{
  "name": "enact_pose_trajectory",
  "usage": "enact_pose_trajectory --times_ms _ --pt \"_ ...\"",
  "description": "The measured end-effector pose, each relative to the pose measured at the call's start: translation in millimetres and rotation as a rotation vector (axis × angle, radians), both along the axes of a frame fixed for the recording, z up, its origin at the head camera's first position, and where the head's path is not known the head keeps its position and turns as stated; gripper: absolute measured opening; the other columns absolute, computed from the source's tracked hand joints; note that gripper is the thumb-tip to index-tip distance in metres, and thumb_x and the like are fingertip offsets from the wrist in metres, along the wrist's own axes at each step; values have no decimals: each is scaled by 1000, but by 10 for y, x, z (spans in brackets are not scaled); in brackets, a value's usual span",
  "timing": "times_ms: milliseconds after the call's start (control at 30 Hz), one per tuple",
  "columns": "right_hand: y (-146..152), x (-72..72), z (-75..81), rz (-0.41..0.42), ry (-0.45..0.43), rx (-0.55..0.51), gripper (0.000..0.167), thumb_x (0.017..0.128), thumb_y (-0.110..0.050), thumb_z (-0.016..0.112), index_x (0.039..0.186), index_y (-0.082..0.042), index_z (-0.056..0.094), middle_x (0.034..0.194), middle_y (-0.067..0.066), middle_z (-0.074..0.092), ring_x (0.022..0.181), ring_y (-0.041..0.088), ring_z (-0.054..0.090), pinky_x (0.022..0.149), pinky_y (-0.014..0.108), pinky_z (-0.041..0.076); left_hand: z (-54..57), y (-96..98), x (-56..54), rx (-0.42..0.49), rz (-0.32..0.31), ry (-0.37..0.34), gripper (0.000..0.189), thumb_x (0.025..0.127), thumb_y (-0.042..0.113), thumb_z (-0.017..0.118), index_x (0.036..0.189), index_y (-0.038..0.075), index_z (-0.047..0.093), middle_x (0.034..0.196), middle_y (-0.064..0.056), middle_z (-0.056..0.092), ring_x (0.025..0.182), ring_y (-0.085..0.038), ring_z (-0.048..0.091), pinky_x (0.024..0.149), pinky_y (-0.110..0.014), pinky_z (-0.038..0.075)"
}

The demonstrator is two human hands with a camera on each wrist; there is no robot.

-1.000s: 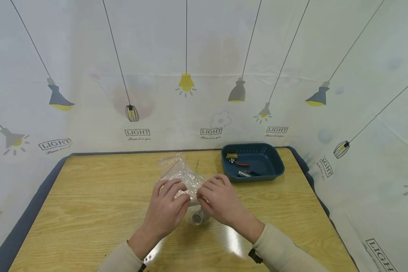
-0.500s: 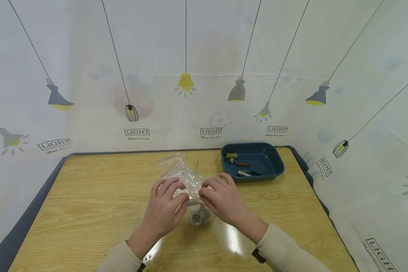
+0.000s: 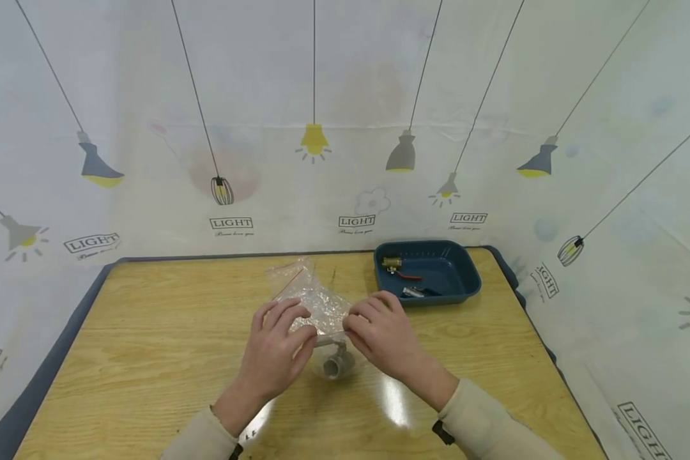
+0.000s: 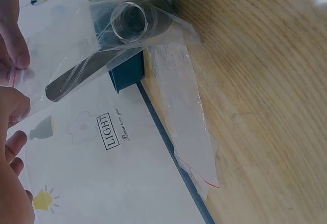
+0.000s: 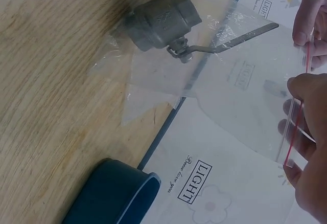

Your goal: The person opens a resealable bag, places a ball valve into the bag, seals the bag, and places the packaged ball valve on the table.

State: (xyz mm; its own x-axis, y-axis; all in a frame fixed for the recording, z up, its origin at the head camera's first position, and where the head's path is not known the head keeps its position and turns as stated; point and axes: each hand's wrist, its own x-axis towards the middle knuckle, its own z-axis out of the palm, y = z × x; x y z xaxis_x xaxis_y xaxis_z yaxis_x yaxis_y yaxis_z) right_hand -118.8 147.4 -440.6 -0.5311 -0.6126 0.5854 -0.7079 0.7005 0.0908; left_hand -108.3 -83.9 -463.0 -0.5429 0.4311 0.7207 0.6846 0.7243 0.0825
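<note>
Between my two hands hangs a clear zip bag with a red line along its top. Inside it lies a grey metal ball valve with a long flat lever handle; its threaded round opening faces the left wrist camera. My left hand pinches the bag's top edge between thumb and fingers. Just to its right, my right hand pinches the same edge, with the zip strip running between the fingers. In the head view the valve shows low in the bag, below the hands.
Another clear bag with a red line lies flat on the wooden table, beyond the hands. At the back right stands a blue basin holding a brass valve with a red handle and a small metal-and-dark item.
My right hand has slid a little to the right along the bag's top, widening the gap between the hands. More of the valve and its lever shows now. The left hand has shifted slightly left.
</note>
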Motion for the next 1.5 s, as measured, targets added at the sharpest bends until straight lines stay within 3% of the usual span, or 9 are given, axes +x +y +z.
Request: enact_pose_trajectory --times_ms 367,700,1500 --pt "20 -6 -3 1 -18 12 4 92 -24 63 90 -21 66 92 -6 66 90 13 63 96 41 43 15 4 -25 -16 15 -8 7 83 25 67 80 19 69 106 -2 65 118 -27 56 101 -51 39" --pt "50 -7 1 -24 -40 9 3 88 -24 69 87 -22 67 92 -7 67 93 14 63 96 41 42 -1 -16 -50 27 8 -20 7 82 25 69 77 19 68 107 -2 65 118 -28 56 99 -49 37" --pt "141 -7 11 -36 -98 35 6 87 -25 70 86 -23 65 90 -9 67 94 13 63 98 42 41 -13 -24 -16 17 11 -27 7 81 25 71 77 20 69 107 -1 65 120 -27 55 101 -50 36"
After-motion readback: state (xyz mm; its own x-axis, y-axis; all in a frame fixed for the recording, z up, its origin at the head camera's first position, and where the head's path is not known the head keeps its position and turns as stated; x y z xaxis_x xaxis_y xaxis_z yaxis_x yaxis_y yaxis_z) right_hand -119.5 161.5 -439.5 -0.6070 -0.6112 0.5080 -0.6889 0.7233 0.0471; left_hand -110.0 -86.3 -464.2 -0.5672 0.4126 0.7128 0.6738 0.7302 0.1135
